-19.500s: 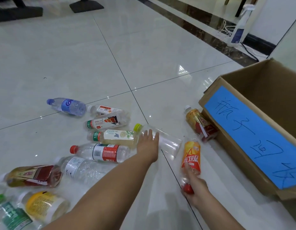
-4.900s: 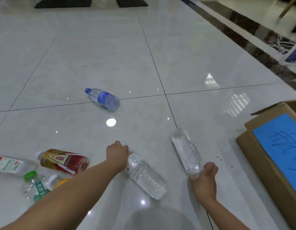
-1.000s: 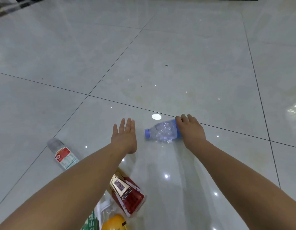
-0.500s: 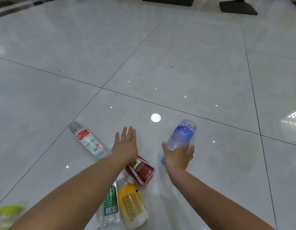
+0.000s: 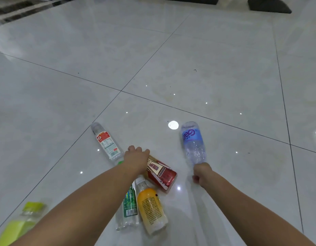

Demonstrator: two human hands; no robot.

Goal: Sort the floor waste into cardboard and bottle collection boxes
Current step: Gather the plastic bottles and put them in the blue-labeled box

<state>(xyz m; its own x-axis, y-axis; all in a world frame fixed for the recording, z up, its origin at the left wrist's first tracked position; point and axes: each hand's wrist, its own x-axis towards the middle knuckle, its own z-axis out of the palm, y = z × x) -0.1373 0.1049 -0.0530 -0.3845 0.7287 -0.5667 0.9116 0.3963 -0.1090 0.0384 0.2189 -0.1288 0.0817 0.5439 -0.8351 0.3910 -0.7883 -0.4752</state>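
Note:
My right hand [image 5: 201,174] is closed around the neck end of a clear bottle with a blue label [image 5: 193,141], which points away from me just above the floor. My left hand [image 5: 136,158] is curled over the top end of a red-and-gold labelled bottle [image 5: 161,173] lying on the tiles. Beside it lie a clear bottle with a red-and-white label [image 5: 106,142], a green-labelled clear bottle [image 5: 129,206] and a bottle of orange drink [image 5: 151,208]. No collection box is in view.
A yellow-green bottle [image 5: 20,222] lies blurred at the lower left corner. Black stand bases [image 5: 269,6] sit at the far top edge. Glossy white floor tiles [image 5: 171,59] stretch ahead, with dark trim [image 5: 15,9] at the top left.
My right hand has swung the blue-labelled bottle so it points away and pulled it nearer. My left hand went from open fingers to curling down onto the red-and-gold bottle.

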